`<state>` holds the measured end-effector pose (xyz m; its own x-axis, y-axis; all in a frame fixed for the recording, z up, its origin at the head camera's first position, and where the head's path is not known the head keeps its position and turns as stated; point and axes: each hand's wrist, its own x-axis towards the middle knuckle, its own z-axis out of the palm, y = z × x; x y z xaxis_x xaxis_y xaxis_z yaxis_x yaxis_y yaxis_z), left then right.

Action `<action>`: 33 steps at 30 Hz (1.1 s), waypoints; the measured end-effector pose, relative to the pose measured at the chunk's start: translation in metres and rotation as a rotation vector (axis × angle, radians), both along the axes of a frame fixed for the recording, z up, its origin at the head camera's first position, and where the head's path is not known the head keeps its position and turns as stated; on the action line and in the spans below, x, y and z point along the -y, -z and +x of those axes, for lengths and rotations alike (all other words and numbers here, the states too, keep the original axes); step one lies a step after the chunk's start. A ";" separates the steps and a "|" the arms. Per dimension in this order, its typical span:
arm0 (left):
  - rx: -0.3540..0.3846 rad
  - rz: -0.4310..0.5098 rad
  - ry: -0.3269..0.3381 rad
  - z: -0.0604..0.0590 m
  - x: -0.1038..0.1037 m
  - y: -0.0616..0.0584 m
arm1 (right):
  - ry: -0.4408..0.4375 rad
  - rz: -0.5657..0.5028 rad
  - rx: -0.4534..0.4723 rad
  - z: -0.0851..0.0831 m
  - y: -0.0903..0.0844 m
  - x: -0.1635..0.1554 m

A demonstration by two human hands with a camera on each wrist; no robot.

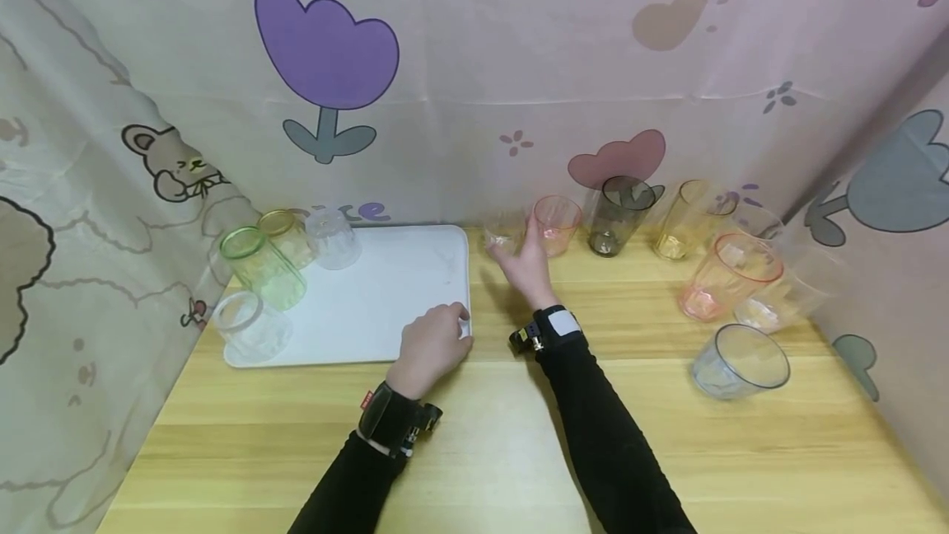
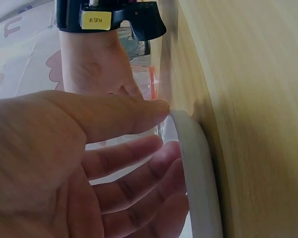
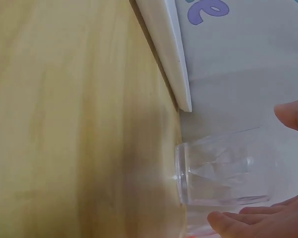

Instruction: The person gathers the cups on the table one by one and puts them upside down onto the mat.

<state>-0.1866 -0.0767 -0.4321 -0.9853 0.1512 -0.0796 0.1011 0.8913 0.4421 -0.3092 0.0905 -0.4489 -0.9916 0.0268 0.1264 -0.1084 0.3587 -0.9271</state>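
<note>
The wooden counter runs under both forearms, walled on three sides by a printed curtain with tulips and a rabbit. Next in size is the white tray, lying flat ahead and to the left of the left hand. That hand rests on the tray's near right corner, thumb along the rim and fingers loosely curled over the edge; the left wrist view shows the rim under the thumb tip, which looks like steadying the tray so it does not slide.

At the tray's far left side, well away from the left hand, stand four upturned cups: a green cup, a yellowish cup, a clear one at the back and another clear one at the near left corner. They sit rim-down, probably for draining or neat storage.

The right hand reaches forward past the tray's right edge to a small clear cup standing upright by the curtain. Its fingers are spread and relaxed on either side of the cup, not yet closed round it; the right wrist view shows a fingertip above and fingers below with gaps to the plastic.

Just right of that hand stands a pink cup, close enough to be knocked. Farther right are a dark grey cup, an amber cup, a salmon-coloured cup, further clear ones beside it, and a bluish clear cup nearest the person.
</note>
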 end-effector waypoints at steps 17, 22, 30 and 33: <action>0.005 -0.007 -0.001 0.001 -0.002 -0.001 | 0.002 0.012 0.050 -0.015 0.009 -0.002; 0.003 -0.008 -0.003 0.001 -0.002 -0.003 | 0.010 0.007 0.051 -0.015 0.007 -0.002; 0.013 -0.001 -0.004 0.002 -0.002 -0.002 | -0.033 0.002 0.060 -0.009 0.004 -0.003; 0.017 -0.005 -0.002 0.001 -0.002 -0.002 | -0.055 -0.009 0.090 -0.006 0.002 -0.004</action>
